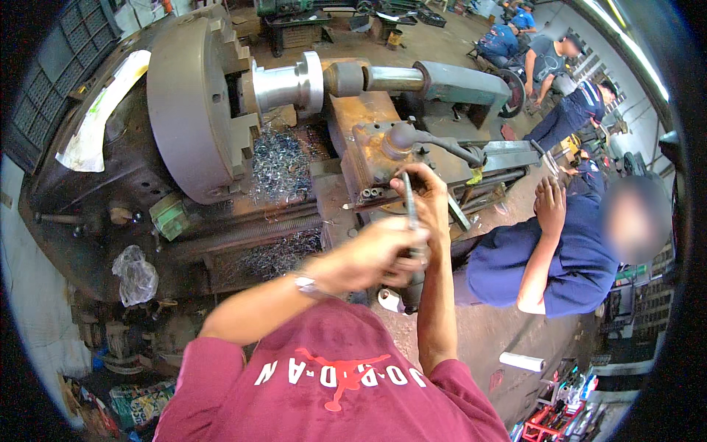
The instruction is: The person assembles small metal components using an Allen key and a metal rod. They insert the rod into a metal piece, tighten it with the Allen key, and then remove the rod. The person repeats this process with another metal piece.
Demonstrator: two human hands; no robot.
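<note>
Red crate (546, 427) of jumbled items (573, 401) at lower right, slim grey metal rod (409, 200) at frame centre, my left fingers (401, 276) clenched round its lower part, my right fingers (425, 174) pinching its top

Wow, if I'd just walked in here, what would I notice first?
Probably the huge round grey chuck at the upper left, with a shiny silver part beside it. Below that part lies a heap of metal shavings. Near the middle, the left hand and right hand hold a thin rod.
</note>
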